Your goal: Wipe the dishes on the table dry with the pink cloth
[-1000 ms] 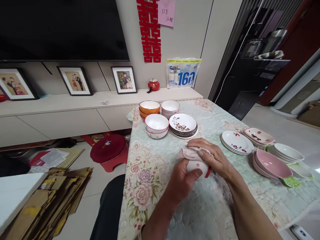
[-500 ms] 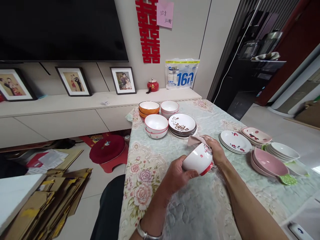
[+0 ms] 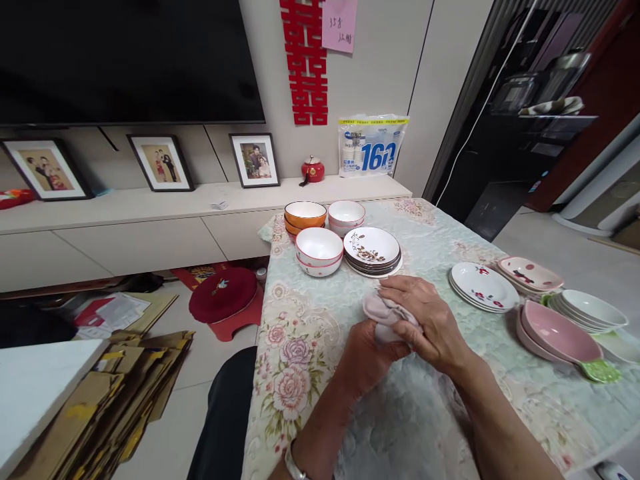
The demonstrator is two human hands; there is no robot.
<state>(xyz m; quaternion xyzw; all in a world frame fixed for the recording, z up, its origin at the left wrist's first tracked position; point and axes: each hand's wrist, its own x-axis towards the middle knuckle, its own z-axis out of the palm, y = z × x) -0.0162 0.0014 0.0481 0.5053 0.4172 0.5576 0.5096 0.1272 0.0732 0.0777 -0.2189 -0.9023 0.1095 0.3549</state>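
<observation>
Between my hands, above the table, is a white bowl (image 3: 386,334), mostly covered by my fingers and a pale pink cloth (image 3: 387,311). My left hand (image 3: 367,353) grips the bowl from the left and below. Over its top and right side, my right hand (image 3: 425,320) presses the cloth against it, fingers bent over the fabric. Just beyond them stand a stack of brown-flowered plates (image 3: 372,247) and two stacked white bowls with red rims (image 3: 320,248).
Orange bowls (image 3: 305,215) and pink-rimmed bowls (image 3: 346,213) stand at the table's far end. To the right are flowered plates (image 3: 484,285), pink leaf-shaped dishes (image 3: 560,330) and white bowls (image 3: 595,309). A red stool (image 3: 225,297) and flattened cardboard (image 3: 130,393) lie left of the table.
My right hand has moved with the cloth from the bowl's far side onto its top. The bowl has been turned, so its printed side and red foot no longer show. The view has shifted slightly left.
</observation>
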